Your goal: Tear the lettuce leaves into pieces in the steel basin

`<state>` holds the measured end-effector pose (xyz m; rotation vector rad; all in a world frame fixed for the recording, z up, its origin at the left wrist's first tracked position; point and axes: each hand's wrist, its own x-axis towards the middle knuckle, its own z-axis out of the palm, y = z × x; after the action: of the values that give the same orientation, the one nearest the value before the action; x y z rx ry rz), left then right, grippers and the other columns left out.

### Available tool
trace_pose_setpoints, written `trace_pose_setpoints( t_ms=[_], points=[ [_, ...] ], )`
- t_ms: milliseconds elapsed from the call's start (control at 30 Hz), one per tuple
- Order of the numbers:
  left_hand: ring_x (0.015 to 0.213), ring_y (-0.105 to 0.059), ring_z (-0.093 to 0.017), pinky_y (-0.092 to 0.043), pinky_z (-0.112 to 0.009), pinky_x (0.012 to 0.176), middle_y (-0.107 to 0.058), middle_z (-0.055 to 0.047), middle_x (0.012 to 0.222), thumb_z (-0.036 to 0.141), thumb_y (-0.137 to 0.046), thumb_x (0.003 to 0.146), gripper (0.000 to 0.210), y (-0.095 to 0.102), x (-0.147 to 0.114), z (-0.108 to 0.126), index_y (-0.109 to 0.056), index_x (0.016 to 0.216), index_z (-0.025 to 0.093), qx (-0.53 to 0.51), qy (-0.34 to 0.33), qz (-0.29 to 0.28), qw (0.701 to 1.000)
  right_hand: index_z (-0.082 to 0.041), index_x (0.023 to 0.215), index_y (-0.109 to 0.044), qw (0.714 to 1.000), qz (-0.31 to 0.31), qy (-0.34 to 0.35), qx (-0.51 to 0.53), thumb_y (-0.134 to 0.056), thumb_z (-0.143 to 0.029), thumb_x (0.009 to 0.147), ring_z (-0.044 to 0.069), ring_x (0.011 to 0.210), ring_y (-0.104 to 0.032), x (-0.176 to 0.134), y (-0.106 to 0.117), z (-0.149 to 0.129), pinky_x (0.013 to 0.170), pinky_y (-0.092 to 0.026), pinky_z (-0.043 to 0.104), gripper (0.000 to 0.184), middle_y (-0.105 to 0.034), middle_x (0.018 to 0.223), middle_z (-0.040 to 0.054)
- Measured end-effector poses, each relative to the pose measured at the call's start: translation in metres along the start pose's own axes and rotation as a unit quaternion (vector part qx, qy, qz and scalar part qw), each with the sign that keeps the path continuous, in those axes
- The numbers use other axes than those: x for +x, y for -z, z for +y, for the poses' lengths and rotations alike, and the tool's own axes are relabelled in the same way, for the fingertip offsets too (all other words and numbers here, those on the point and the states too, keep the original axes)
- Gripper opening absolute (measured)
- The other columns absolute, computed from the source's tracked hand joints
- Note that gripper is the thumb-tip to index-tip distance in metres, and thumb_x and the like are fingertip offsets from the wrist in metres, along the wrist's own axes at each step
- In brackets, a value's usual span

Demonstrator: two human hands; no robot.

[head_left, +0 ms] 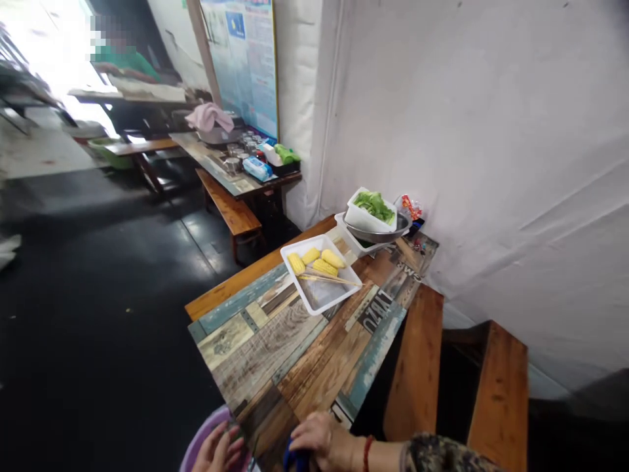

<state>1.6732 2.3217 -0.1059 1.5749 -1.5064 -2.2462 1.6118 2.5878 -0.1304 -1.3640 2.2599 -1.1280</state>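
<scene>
Two hands show at the bottom edge of the frame. The right hand [319, 438], with one red band [367, 452] at its wrist and one patterned sleeve [442, 452] behind it, is closed around one blue object [296, 457] at bottom centre. The object lies directly under its fingers and is cut off by the frame, so its full shape cannot be told. The left hand [219, 449], to the left of it, has bent fingers over one purple basin [199, 438]; whether they grip anything cannot be told. The basin's rim curves just beside that hand, by the near corner of one patchwork-topped table [304, 354].

At the centre of the frame, well apart from both hands, one white tray [314, 311] holds four pieces of corn [325, 267] and several thin sticks [334, 278], too close together to count. Right of centre, one white tub [366, 218] of leafy greens [374, 206] sits in one metal bowl [381, 235], which rests over one white container [346, 237].

Two wooden benches [417, 367] stand at lower right, and another bench [230, 292] runs along the table's left side. At upper left, a second table [236, 187] carries one pink cloth [210, 118] and one blue packet [258, 168]; beyond it is one person in green [132, 62].
</scene>
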Motion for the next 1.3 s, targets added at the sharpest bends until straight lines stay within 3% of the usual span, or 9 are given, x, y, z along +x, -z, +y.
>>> trace_pose_setpoints(
  t_ms=[100,200,367,533,700,867,1000,1167,1300],
  points=[
    [0.079,-0.073,-0.025,-0.057,-0.032,0.067,-0.074,-0.009,0.092,0.043,-0.079,0.060,0.055,-0.058,-0.013,0.022,-0.062,0.107,0.020,0.018,-0.045,0.008,0.999,-0.025,0.114,-0.071,0.988,0.117,-0.093,0.042,-0.044,-0.007,0.067,0.021,0.110,-0.067,-0.016,0.074,0.042,0.096,-0.051,0.040,0.057,-0.072,0.119,0.0063],
    [0.083,-0.072,-0.025,-0.056,-0.032,0.067,-0.070,-0.012,0.103,0.047,-0.077,0.064,0.061,-0.142,-0.015,0.033,-0.059,0.115,0.018,0.045,-0.056,0.006,0.997,-0.023,0.115,-0.072,0.951,0.215,-0.217,0.045,-0.039,-0.004,0.061,0.023,0.118,-0.063,-0.031,0.159,0.114,0.105,-0.047,0.049,0.066,-0.070,0.123,0.0084],
    [0.078,-0.071,-0.019,-0.058,-0.033,0.067,-0.060,-0.013,0.123,0.039,-0.074,0.077,0.069,-0.280,0.004,0.060,-0.044,0.137,0.024,0.056,-0.007,0.025,0.998,-0.024,0.110,-0.074,0.918,0.267,-0.285,0.067,-0.040,-0.003,0.063,0.022,0.119,-0.063,-0.056,0.276,0.210,0.112,-0.042,0.049,0.061,-0.071,0.122,0.0057],
    [0.057,-0.064,-0.014,-0.059,-0.034,0.067,-0.064,-0.002,0.082,0.013,-0.066,0.080,0.038,-0.349,0.022,0.085,-0.056,0.116,0.016,0.008,0.006,0.080,0.997,-0.024,0.107,-0.075,0.908,0.276,-0.299,0.099,-0.040,-0.001,0.063,0.021,0.118,-0.064,-0.059,0.338,0.245,0.113,-0.042,0.048,0.061,-0.071,0.120,0.0052],
    [0.057,-0.064,-0.016,-0.058,-0.031,0.070,-0.064,0.001,0.066,0.002,-0.066,0.066,0.034,-0.351,0.020,0.088,-0.065,0.097,0.016,-0.034,-0.017,0.148,0.988,-0.023,0.107,-0.074,0.917,0.256,-0.274,0.138,-0.040,-0.001,0.061,0.021,0.117,-0.064,-0.040,0.361,0.263,0.112,-0.043,0.048,0.061,-0.071,0.120,0.0057],
    [0.051,-0.062,-0.016,-0.052,-0.024,0.051,-0.065,0.001,0.061,0.006,-0.070,0.057,0.029,-0.306,-0.008,0.076,-0.061,0.082,0.018,-0.055,0.007,0.207,0.977,-0.022,0.107,-0.074,0.910,0.272,-0.274,0.154,-0.041,-0.004,0.062,0.021,0.117,-0.064,-0.034,0.390,0.283,0.112,-0.043,0.047,0.059,-0.071,0.121,0.0060],
    [0.053,-0.066,-0.022,-0.058,-0.031,0.058,-0.065,0.001,0.058,0.011,-0.076,0.052,0.040,-0.269,-0.048,0.067,-0.060,0.088,0.021,-0.071,0.023,0.234,0.969,-0.022,0.110,-0.073,0.887,0.274,-0.333,0.166,-0.043,-0.012,0.066,0.023,0.115,-0.066,-0.048,0.409,0.299,0.109,-0.046,0.046,0.053,-0.072,0.119,0.0061],
    [0.055,-0.068,-0.024,-0.059,-0.033,0.058,-0.061,0.002,0.054,0.013,-0.076,0.051,0.048,-0.247,-0.098,0.058,-0.062,0.097,0.020,-0.098,0.014,0.297,0.950,-0.021,0.114,-0.071,0.884,0.234,-0.370,0.163,-0.047,-0.022,0.071,0.027,0.112,-0.066,-0.052,0.401,0.311,0.106,-0.046,0.049,0.049,-0.072,0.119,0.0087],
    [0.059,-0.069,-0.025,-0.059,-0.032,0.056,-0.056,0.003,0.053,0.022,-0.076,0.061,0.042,-0.238,-0.118,0.048,-0.063,0.101,0.020,-0.085,0.010,0.386,0.919,-0.020,0.114,-0.071,0.913,0.184,-0.328,0.159,-0.049,-0.026,0.074,0.027,0.113,-0.066,-0.019,0.378,0.303,0.106,-0.047,0.048,0.046,-0.072,0.118,0.0102]
  ],
)
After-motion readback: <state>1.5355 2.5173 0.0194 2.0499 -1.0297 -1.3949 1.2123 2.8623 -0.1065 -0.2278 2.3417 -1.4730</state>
